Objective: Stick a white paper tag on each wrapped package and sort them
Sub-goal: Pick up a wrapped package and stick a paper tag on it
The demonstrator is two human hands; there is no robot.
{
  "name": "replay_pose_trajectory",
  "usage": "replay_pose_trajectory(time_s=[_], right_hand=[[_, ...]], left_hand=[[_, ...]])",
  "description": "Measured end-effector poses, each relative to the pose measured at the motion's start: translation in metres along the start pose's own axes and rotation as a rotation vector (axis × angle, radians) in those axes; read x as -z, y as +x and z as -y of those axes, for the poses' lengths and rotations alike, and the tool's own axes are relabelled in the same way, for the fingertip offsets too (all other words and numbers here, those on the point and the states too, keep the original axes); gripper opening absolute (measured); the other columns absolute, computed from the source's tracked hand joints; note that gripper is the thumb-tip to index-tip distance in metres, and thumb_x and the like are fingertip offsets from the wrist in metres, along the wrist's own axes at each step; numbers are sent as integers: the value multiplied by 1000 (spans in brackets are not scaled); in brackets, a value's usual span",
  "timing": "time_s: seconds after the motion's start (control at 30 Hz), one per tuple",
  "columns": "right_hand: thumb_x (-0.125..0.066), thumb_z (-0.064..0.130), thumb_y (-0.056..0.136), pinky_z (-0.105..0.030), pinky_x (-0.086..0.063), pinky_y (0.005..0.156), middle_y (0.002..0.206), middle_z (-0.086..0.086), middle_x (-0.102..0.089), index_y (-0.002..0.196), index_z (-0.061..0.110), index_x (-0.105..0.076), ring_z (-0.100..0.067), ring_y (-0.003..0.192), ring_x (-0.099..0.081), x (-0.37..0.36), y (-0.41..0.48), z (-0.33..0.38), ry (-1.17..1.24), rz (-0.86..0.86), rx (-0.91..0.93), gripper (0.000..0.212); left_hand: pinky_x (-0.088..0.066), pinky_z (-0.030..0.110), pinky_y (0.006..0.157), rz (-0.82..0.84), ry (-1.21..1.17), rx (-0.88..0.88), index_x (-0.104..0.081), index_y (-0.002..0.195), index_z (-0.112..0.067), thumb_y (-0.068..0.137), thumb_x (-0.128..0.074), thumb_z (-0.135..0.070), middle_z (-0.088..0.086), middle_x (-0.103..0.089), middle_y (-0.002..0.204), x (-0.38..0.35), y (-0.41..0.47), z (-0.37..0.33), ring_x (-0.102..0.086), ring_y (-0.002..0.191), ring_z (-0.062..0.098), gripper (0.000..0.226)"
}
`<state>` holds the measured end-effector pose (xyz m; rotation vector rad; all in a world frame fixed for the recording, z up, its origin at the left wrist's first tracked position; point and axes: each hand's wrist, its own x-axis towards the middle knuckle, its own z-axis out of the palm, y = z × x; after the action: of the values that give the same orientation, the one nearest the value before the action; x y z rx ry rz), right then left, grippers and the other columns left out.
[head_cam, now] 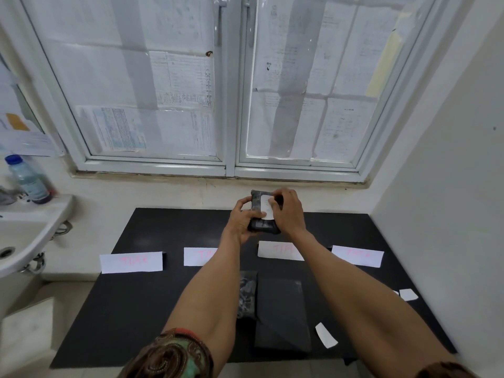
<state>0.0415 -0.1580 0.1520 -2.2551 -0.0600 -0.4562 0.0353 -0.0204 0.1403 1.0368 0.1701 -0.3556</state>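
Note:
A black wrapped package (259,226) is held up over the far middle of the black table (141,301). My left hand (241,219) grips its left side. My right hand (289,211) presses a white paper tag (266,207) against the package's top face. Nearer me on the table lie a large flat black package (281,315) and a small crinkled black one (247,294) touching its left edge. Loose white tags lie at the right: one (326,335) near the front, another (408,294) by the right edge.
Several white cards with red writing stand in a row across the table, such as the leftmost (131,261) and the rightmost (357,255). A white sink (30,233) with a plastic bottle (28,180) is at the left. A paper-covered window (231,85) is behind.

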Motion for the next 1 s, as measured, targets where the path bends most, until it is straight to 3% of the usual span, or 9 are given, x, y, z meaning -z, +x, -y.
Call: replay_pose_trajectory(time_s=[0.1,0.23,0.4,0.5,0.67,0.77,0.87,1.0], right_hand=[[-59,15,91,-28,-48,90,123,-3,-48,138,25,-36,-13,103,-51,7,-1,1,104,-12,54,53],[-58,10,90,-42,-50,99,134,-8,-44,120,19,-57,-23,118,-50,12,-4,-7,56,111,223,31],[-64,12,88,-32,-47,102,142,-9,-42,131,19,-56,-25,125,-48,20,-13,-10,114,255,186,45],[-69,14,84,-22,-43,98,139,-9,-44,138,22,-48,-24,122,-49,24,-17,-8,106,286,159,58],[-73,19,82,-21,-43,96,138,-9,-46,141,19,-45,-21,120,-48,30,-21,-5,99,283,155,64],[-74,20,81,-26,-47,97,137,-7,-47,140,22,-46,-20,118,-50,33,-20,-7,129,275,123,65],[-72,17,82,-36,-52,96,136,-9,-49,139,25,-48,-23,117,-52,36,-16,-11,222,269,6,62],[-67,7,84,-41,-54,93,133,-13,-53,139,22,-49,-27,116,-54,33,-13,-10,269,296,-36,59]], left_hand=[[-57,52,73,-17,-31,0,-45,128,-23,80,-59,12,18,-59,115,-6,0,-6,-61,99,36,60],[-56,53,77,-49,-52,-22,-43,127,-25,81,-56,9,17,-59,111,-10,4,-10,-60,100,35,58],[-53,60,85,-99,-38,-43,-48,123,-23,81,-68,-5,20,-62,114,-14,4,-6,-62,106,39,50],[-58,50,80,-168,-29,-87,-52,116,-19,80,-76,-15,18,-67,104,-17,3,-2,-67,94,33,44],[-59,43,74,-214,-18,-104,-54,110,-18,82,-75,-25,15,-66,100,-23,0,-1,-67,91,30,36],[-57,51,80,-135,-25,-80,-54,115,-20,82,-74,-15,18,-64,110,-20,-3,-3,-65,98,34,39],[-55,57,81,14,14,11,-48,130,-22,81,-64,8,20,-56,123,-16,-9,-9,-57,111,41,60],[-54,56,81,18,29,37,-43,137,-21,80,-56,17,22,-52,128,-13,-14,-15,-51,117,44,70]])
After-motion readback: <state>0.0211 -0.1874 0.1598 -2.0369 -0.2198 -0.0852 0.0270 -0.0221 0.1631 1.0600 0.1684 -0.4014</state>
